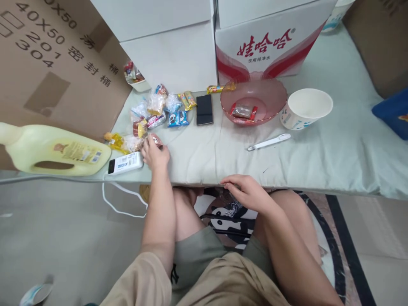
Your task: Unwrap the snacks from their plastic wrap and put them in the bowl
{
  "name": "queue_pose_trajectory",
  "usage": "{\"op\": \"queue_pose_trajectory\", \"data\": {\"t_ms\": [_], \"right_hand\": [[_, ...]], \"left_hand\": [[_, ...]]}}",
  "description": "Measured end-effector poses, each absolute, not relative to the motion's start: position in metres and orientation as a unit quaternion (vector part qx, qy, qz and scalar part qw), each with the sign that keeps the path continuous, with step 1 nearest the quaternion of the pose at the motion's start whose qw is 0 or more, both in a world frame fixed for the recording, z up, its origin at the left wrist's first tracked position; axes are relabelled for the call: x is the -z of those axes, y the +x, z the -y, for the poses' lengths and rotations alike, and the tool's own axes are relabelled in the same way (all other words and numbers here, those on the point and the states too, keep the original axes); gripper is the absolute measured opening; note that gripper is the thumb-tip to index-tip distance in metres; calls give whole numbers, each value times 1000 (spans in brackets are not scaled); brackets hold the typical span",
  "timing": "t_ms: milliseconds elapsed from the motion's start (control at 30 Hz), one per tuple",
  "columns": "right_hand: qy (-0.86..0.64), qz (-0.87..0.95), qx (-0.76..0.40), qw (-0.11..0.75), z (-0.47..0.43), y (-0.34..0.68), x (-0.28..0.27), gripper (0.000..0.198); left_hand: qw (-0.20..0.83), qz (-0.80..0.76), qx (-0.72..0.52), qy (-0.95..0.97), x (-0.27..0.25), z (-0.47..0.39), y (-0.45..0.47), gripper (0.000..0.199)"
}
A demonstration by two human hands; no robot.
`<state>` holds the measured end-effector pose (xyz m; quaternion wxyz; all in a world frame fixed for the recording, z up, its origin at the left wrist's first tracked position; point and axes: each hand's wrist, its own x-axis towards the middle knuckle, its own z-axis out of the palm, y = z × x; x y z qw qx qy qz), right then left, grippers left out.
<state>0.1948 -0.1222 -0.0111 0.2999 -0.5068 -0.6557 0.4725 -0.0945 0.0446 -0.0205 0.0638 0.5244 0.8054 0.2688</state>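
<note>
My left hand (155, 156) is closed around a small reddish-brown snack packet (156, 140) at the left of the cloth-covered table. Beside it lies a loose pile of wrapped snacks, among them a blue packet (177, 119), a yellow pair (187, 100) and a clear-wrapped piece (156, 103). My right hand (247, 190) hovers at the table's front edge above my lap, its fingers pressed together; whatever they may hold is hidden. Further back, a pink transparent bowl (228, 102) contains a few red-ended wrapped snacks (244, 111).
A black phone (204, 109), white paper cup (307, 108) and white utility knife (269, 142) lie around the bowl. At left are a white power bank (126, 163) with a cable and a yellow jug (63, 151). White cartons (168, 55) stand behind. A panda-print bag (219, 221) sits below.
</note>
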Motion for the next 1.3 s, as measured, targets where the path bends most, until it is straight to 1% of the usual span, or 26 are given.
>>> {"op": "queue_pose_trajectory", "data": {"t_ms": [100, 167, 200, 267, 333, 400, 433, 467, 533, 633, 700, 767, 833, 900, 1033, 1100, 1200, 1300], "right_hand": [[-499, 646, -483, 317, 130, 197, 10, 31], [-504, 639, -483, 323, 138, 202, 8, 29], [-509, 636, -480, 325, 142, 204, 6, 28], [-517, 631, -475, 331, 149, 207, 1, 27], [-526, 627, -462, 341, 152, 209, -8, 26], [-545, 622, -434, 357, 148, 211, -20, 25], [-557, 617, -416, 368, 144, 212, -27, 25], [-569, 611, -397, 382, 138, 212, -34, 26], [-594, 594, -351, 414, 122, 213, -43, 31], [-622, 582, -270, 448, 93, 211, -43, 39], [-628, 590, -238, 448, 73, 208, -32, 45], [-621, 607, -240, 434, 55, 203, -15, 51], [-610, 625, -250, 419, 42, 197, 3, 55], [-607, 633, -252, 408, 33, 192, 18, 56], [-622, 625, -251, 399, 30, 189, 27, 59], [-630, 617, -250, 401, 32, 196, 23, 62], [-677, 594, -194, 388, 35, 221, 17, 54], [-731, 588, -99, 331, 43, 252, 21, 47]], "left_hand": [[49, -807, -303, 504, 22, -31, -96, 59], [66, -780, -370, 501, 24, -24, -93, 43], [90, -752, -424, 497, 25, -21, -90, 36], [194, -668, -547, 467, 26, -16, -76, 25], [364, -565, -629, 390, 23, -12, -53, 17], [533, -481, -614, 328, 16, -8, -23, 17], [593, -455, -585, 315, 11, -7, -8, 16], [633, -436, -559, 310, 7, -6, 6, 14], [683, -412, -516, 312, 0, -5, 28, 17], [718, -412, -464, 315, 0, -4, 46, 22], [730, -424, -443, 301, 3, -5, 48, 25], [745, -430, -427, 280, 7, -6, 48, 27], [761, -420, -415, 270, 10, -7, 48, 33], [767, -408, -404, 286, 12, -9, 49, 38], [730, -442, -395, 341, 21, -17, 50, 42], [708, -457, -417, 341, 27, -23, 48, 43], [682, -439, -471, 347, 34, -30, 41, 42], [663, -419, -500, 367, 37, -30, 36, 43]]}}
